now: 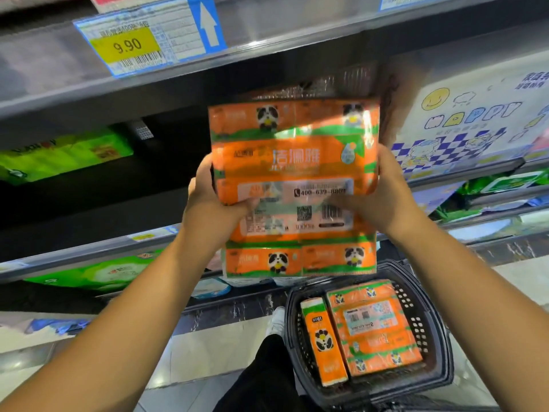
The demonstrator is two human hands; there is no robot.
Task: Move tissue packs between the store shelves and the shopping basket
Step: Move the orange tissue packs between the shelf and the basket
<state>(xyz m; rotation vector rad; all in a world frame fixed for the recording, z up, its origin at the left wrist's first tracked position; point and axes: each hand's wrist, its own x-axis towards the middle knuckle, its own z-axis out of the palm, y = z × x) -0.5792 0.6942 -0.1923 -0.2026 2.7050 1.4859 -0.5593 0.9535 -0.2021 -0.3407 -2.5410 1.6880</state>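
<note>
Left hand (pixel 214 200) and right hand (pixel 383 197) hold an orange, plastic-wrapped, panda-print tissue pack (pixel 294 162) by its side edges, fingers curled round it, below the grey metal shelf (pixel 44 99) front edge. Two similar packs (pixel 374 325) lie in the black plastic basket (pixel 439 322).

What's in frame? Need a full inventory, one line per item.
held tissue pack: one, orange with pandas, raised in front of the shelves
basket tissue packs: two, orange, in the basket, one flat, one narrow beside it
shopping basket: one, black, lower right, below the held pack
shelves: several levels, grey, across the view
green packs: two, green, left, one per level
checked pack: one, white and blue, right
price tag: one, yellow and blue, top shelf edge, reads 9.90
shoe: one, white, left of the basket
left hand: grips the held pack's left side
right hand: grips its right side
</note>
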